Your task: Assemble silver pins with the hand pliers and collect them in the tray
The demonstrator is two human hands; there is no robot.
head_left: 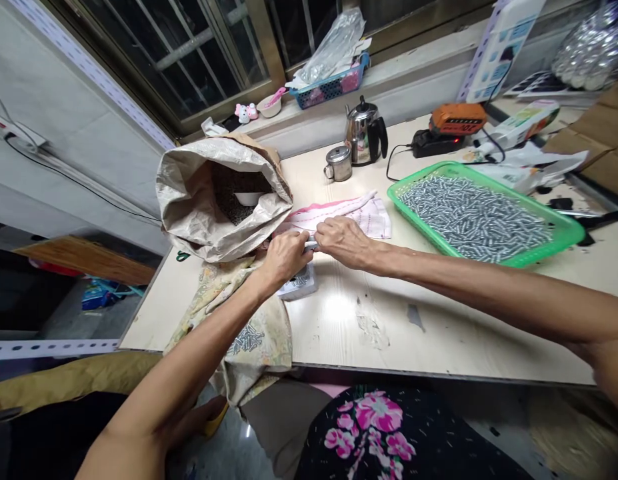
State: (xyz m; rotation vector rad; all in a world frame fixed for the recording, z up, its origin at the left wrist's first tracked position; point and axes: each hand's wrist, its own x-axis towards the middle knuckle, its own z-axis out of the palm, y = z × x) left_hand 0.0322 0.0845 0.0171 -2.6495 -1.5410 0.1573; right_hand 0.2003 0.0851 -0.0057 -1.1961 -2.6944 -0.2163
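Observation:
My left hand (285,257) and my right hand (343,241) are close together above the middle of the table, both with fingers closed. Between their fingertips shows a small silvery piece (311,245); its kind is too small to tell. Just behind them lies a pink and white cloth (369,217). Below my left hand stands a small pale box (303,288) with small metal pieces in it, partly hidden by that hand. A patterned cloth (276,327) lies under my left forearm, and a pile of small metal pieces (247,339) rests on it.
At the left, a paper sack (189,180) lies open with a white scoop (249,199) inside. A green basket (559,240) full of small metal pins sits at the right. Behind are a metal cup (339,165), a kettle (361,137) and an orange battery (457,119) on a charger.

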